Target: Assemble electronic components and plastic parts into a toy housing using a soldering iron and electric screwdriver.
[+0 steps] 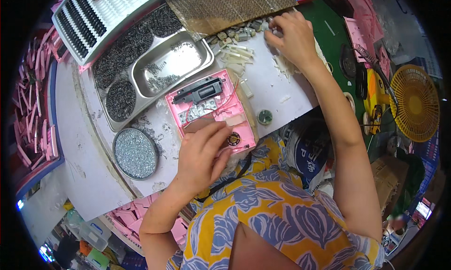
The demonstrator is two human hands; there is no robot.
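— While the pink casing (244, 131) is kept at the near edge of the white worktop (94, 143), how is it met by the left hand (201, 155)?

— Its near left part is covered by that hand. The fingers are held close together and bent over the casing, with the thumb set apart; whether anything is gripped beneath them cannot be told.

— What is carried in the casing?

— A round black part (233, 138) is seated at its near end. Farther in, a metal plate (202, 109) is crossed by thin red wire (230, 101), and a long black part (202, 90) is fixed at the far end.

— What is set around it?

— A small round green piece (264, 116) is placed just right of the casing, and a round dish (155, 150) filled with tiny silvery parts to its left. Beyond its far left corner, a metal tray (190, 58) is heaped with dark springs (120, 101).

— And the right hand (297, 42)?

— It is stretched out beyond the casing, to the right, over small motors (242, 36) and whitish plastic pieces (237, 54). Its thumb and fingers are curled toward each other; whether a piece is pinched cannot be told. Farthest from the casing, well to the right, a yellow fan (416, 103) is seen.
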